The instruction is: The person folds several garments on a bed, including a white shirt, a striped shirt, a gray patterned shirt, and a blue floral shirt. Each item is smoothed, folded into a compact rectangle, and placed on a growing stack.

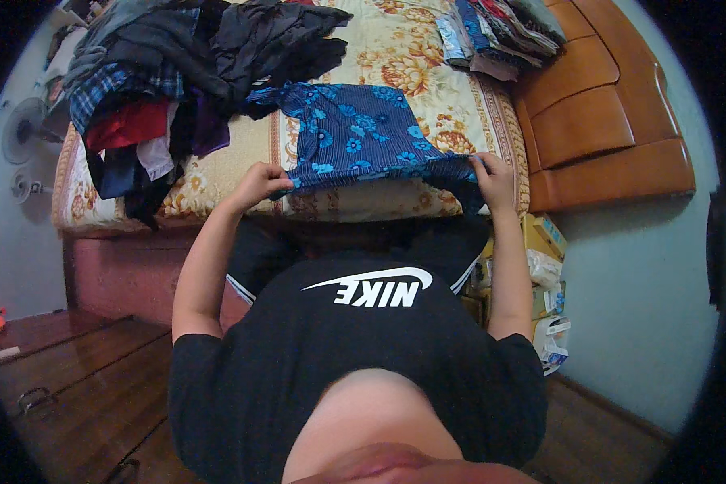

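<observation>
A dark blue garment (363, 130) with light blue flowers and thin stripes lies spread over the front of the bed. My left hand (261, 186) pinches its near left corner between thumb and fingers. At the near right corner, my right hand (493, 180) grips the same cloth. The near edge is stretched fairly straight between both hands, just above the mattress edge. Some darker fabric hangs down beside my right hand. The garment's far left part is bunched up and reaches the clothes pile; which garment it is I cannot tell.
A loose heap of clothes (157, 78) covers the bed's left side, some hanging over its front. Folded clothes (502, 36) are stacked at the far right, by the brown padded headboard (581, 103). Boxes (544, 242) stand on the floor right of me. Fans (27, 130) are at the left.
</observation>
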`<action>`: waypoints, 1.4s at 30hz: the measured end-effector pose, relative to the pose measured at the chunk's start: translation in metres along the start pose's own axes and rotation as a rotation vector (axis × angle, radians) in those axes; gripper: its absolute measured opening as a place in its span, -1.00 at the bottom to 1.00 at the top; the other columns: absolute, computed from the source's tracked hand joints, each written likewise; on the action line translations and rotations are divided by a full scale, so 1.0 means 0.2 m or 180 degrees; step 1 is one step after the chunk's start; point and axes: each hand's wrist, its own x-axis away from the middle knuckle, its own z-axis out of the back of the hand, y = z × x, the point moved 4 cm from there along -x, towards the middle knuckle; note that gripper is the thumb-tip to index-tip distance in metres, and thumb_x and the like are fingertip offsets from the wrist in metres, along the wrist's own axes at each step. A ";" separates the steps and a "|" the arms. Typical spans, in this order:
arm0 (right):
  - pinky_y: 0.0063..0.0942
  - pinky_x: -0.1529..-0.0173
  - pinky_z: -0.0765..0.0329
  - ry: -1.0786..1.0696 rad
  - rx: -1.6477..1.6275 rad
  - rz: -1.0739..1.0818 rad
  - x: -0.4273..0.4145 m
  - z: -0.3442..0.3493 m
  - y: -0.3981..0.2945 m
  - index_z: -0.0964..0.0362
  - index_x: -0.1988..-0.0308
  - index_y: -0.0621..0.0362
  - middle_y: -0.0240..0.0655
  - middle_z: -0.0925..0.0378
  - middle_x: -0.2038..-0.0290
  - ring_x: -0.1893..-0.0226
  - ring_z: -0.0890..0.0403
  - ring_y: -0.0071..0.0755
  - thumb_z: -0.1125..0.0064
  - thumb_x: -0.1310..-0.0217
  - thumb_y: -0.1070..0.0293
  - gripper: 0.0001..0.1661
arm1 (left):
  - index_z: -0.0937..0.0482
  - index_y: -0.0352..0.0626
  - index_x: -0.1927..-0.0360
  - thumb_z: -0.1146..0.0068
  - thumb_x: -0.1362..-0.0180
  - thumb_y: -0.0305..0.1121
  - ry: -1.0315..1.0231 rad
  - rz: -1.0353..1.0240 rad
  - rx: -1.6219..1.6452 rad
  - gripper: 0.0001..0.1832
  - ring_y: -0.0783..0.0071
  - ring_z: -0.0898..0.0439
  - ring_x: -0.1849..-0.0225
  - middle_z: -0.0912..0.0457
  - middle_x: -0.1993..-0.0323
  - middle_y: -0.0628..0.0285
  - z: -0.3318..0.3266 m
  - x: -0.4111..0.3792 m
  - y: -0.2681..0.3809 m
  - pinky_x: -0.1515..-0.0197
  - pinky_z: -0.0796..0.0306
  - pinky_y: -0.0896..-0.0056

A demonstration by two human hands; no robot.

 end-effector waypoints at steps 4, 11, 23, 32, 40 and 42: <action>-0.38 0.32 -0.47 -0.0099 0.0047 0.0251 0.08 -0.02 0.01 -0.46 0.38 0.19 -0.19 -0.53 0.43 0.42 -0.55 -0.17 -0.13 0.01 0.40 -0.87 | -0.51 -0.32 0.54 -0.18 0.09 -0.48 0.0798 -0.0821 -0.0032 -0.89 0.55 -0.42 0.53 -0.46 0.61 0.24 0.02 0.03 0.14 0.46 -0.30 0.52; -0.41 0.27 -0.47 -0.0048 -0.0130 -0.0047 0.20 -0.10 0.07 -0.47 0.35 0.20 -0.16 -0.53 0.39 0.36 -0.56 -0.17 -0.12 -0.01 0.40 -0.85 | -0.44 -0.25 0.35 -0.05 0.03 -0.54 0.0846 -0.1155 0.0473 -0.87 0.60 -0.40 0.34 -0.44 0.42 0.33 -0.08 0.00 0.04 0.28 -0.29 0.58; -0.43 0.33 -0.47 -0.0136 -0.0005 -0.0082 0.23 -0.13 0.07 -0.47 0.37 0.20 -0.18 -0.53 0.42 0.42 -0.56 -0.19 -0.13 0.02 0.40 -0.85 | -0.55 -0.29 0.37 -0.11 -0.03 -0.30 0.0518 0.0383 0.1121 -0.77 0.66 -0.42 0.39 -0.51 0.48 0.39 -0.20 -0.05 -0.10 0.31 -0.28 0.65; -0.32 0.36 -0.42 -0.1451 -0.0156 -0.0734 0.24 -0.20 0.12 -0.43 0.39 0.19 -0.08 -0.50 0.47 0.44 -0.52 -0.04 -0.13 0.01 0.26 -0.78 | -0.48 -0.30 0.38 0.02 -0.13 -0.36 0.2315 -0.0833 0.0833 -0.82 0.59 -0.36 0.53 -0.44 0.63 0.33 -0.14 -0.01 -0.06 0.42 -0.28 0.53; -0.39 0.30 -0.38 -0.1620 -0.0745 -0.1108 0.12 -0.02 0.16 -0.36 0.38 0.25 -0.17 -0.40 0.54 0.46 -0.47 -0.34 -0.02 -0.08 0.32 -0.80 | -0.46 -0.30 0.44 -0.06 0.00 -0.46 -0.0135 -0.0462 -0.0845 -0.90 0.34 -0.39 0.53 -0.42 0.58 0.09 0.00 0.19 0.27 0.43 -0.29 0.38; -0.45 0.39 -0.40 -0.1556 -0.0907 -0.1189 0.04 0.04 0.07 -0.35 0.37 0.24 -0.27 -0.36 0.57 0.49 -0.42 -0.48 0.01 -0.11 0.35 -0.83 | -0.48 -0.31 0.43 -0.08 0.06 -0.50 -0.0149 -0.0476 -0.1068 -0.90 0.24 -0.42 0.49 -0.46 0.51 0.07 0.09 0.19 0.29 0.39 -0.30 0.36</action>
